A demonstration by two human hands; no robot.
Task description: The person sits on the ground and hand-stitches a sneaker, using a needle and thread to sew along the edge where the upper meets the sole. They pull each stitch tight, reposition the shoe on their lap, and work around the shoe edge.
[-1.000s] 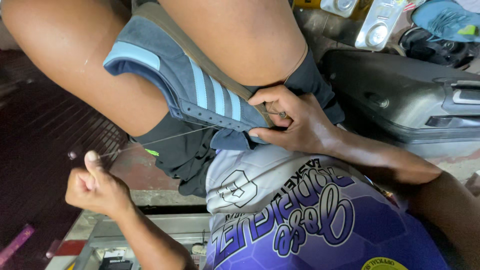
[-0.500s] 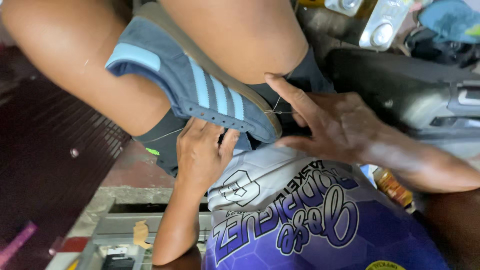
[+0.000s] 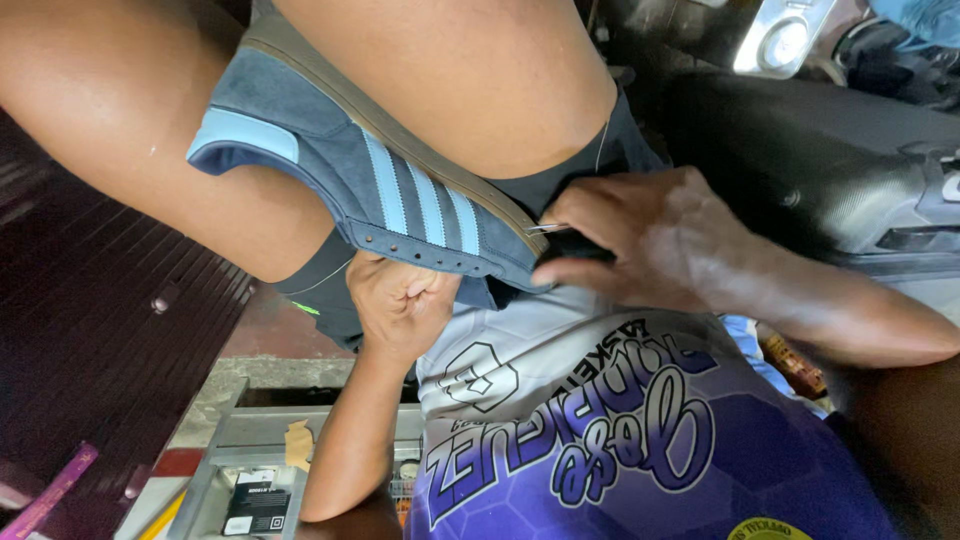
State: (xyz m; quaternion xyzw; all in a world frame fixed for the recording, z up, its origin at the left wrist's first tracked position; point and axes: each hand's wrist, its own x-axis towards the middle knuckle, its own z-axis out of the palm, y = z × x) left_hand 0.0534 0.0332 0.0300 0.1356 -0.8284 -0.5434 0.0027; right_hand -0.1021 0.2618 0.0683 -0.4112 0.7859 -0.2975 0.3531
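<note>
A blue suede sneaker (image 3: pixel 400 195) with pale blue stripes and a tan sole is clamped sideways between my bare thighs. My left hand (image 3: pixel 400 303) is curled into a fist just under the shoe's upper and touches its lower edge; nothing shows in it. At the shoe's toe end, my right hand (image 3: pixel 650 240) grips a dark-handled tool (image 3: pixel 572 246). The tool's thin metal tip (image 3: pixel 545 229) meets the seam between sole and upper. My fingers hide most of the tool.
A dark hard case (image 3: pixel 830 170) lies at the right behind my right arm. A grey metal tray (image 3: pixel 240 450) with small items sits at the lower left on a ledge. Dark ribbed flooring (image 3: pixel 90 330) fills the left side. A silver device (image 3: pixel 780 40) sits at the top right.
My left hand came up from the lower left, where it pulled a thin thread taut, to the shoe's underside. My right hand opened flat, then closed on the tool at the toe.
</note>
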